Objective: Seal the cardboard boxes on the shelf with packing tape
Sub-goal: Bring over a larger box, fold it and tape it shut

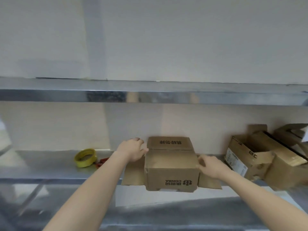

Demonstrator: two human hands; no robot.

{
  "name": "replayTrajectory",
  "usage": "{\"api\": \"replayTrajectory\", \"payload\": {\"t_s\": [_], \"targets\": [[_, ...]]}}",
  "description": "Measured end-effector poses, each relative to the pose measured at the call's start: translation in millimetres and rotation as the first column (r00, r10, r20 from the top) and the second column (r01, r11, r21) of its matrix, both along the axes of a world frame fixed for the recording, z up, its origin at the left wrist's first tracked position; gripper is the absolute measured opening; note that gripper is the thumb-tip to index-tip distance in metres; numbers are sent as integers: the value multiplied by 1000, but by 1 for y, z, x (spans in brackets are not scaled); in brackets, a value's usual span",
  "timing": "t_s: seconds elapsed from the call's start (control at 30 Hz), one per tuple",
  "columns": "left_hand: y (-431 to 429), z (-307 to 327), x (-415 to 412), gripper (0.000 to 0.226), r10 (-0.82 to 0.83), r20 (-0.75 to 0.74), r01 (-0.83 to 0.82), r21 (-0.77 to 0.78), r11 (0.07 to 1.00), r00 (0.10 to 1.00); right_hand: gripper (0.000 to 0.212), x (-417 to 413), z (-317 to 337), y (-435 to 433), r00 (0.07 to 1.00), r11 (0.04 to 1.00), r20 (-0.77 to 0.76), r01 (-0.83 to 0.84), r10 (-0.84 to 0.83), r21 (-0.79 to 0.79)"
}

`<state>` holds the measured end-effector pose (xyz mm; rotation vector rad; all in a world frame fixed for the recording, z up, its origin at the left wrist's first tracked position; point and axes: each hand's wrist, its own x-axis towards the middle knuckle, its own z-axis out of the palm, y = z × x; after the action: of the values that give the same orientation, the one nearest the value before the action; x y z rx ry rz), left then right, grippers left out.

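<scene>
A brown cardboard box [170,162] with printed characters sits at the front edge of the metal shelf [41,165], its two top flaps folded shut with a seam across the middle. Side flaps stick out flat at its bottom left and right. My left hand [133,151] grips the box's upper left edge. My right hand [210,165] holds its right side. A yellow roll of packing tape [85,157] lies on the shelf to the left, apart from both hands.
A red-handled tool [102,161] lies just right of the tape roll. Two open cardboard boxes [260,157] lean at the right end of the shelf. Another metal shelf [150,94] runs overhead. A wall stands close behind the box.
</scene>
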<state>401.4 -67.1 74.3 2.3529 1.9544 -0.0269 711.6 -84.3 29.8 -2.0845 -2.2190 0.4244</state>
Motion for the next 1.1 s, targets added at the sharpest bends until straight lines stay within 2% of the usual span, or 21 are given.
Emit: {"api": "replayTrajectory", "payload": {"t_s": [0.13,0.27,0.33,0.4,0.47,0.6,0.73,0.8,0.87,1.1], "targets": [[-10,-13,7,56,49,13,-49,-47,998,999,39,3,5,4,999,999,-2,-47,47,-4],[6,-22,4,56,75,47,-72,-68,995,996,45,-4,2,22,997,998,-38,-62,63,11],[23,-22,3,56,69,35,-67,-60,996,997,45,-7,0,36,999,998,-35,-15,17,64],[39,-21,-1,56,51,-33,-53,-41,998,998,47,-10,0,51,993,992,-97,83,-75,90],[57,-22,-9,55,53,-71,-55,-23,998,996,60,-14,1,69,958,981,-228,189,-173,49],[86,-27,-36,55,95,5,-95,-62,994,995,94,-28,5,109,805,933,-473,324,-358,-155],[99,-35,-64,54,145,64,-140,-72,987,987,122,-43,-6,143,850,941,-434,185,-297,-282],[103,-38,-72,54,155,89,-148,-80,986,984,123,-42,-13,153,868,927,-406,144,-286,-345],[107,-41,-75,54,164,131,-153,-90,984,978,119,-40,-16,158,889,930,-374,132,-264,-344],[111,-47,-55,51,192,327,-148,-156,977,925,103,-41,3,133,884,976,-422,147,-201,-157]]}}
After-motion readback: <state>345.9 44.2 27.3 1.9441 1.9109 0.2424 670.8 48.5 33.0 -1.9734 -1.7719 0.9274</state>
